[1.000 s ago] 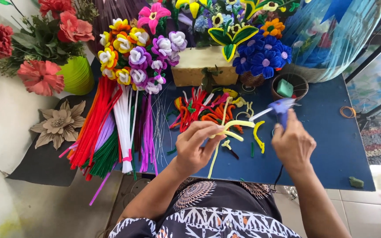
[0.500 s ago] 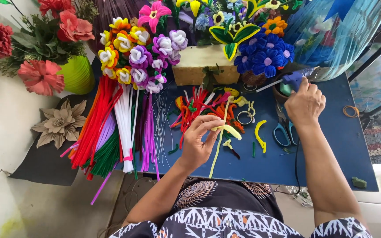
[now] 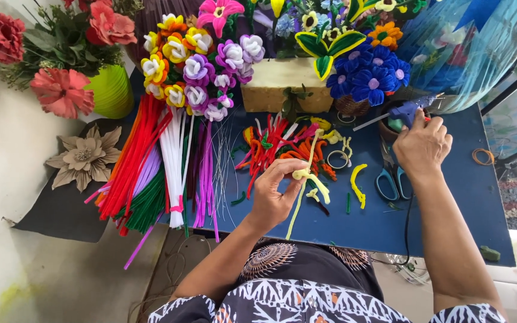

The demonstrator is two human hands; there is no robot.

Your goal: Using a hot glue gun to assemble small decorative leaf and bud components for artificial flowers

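Since the earlier frames, the right hand (image 3: 421, 145) has carried the blue glue gun (image 3: 407, 112) from over the middle of the blue table (image 3: 450, 209) up to the small brown pot (image 3: 390, 122) at the far edge, where it is closed around the grip. Left hand (image 3: 273, 194), fingers pinched, keeps a yellow pipe-cleaner flower (image 3: 308, 179) raised over the table, its long stem hanging toward the body. By the look of it the gun is being parked, and the next move would call for a steady release so the hot tip rests in the pot. Blue-handled scissors (image 3: 390, 182) lie just below that hand. No packages, labels or signs show; only a pale rectangular foam block (image 3: 276, 90) among the finished flowers (image 3: 198, 66).
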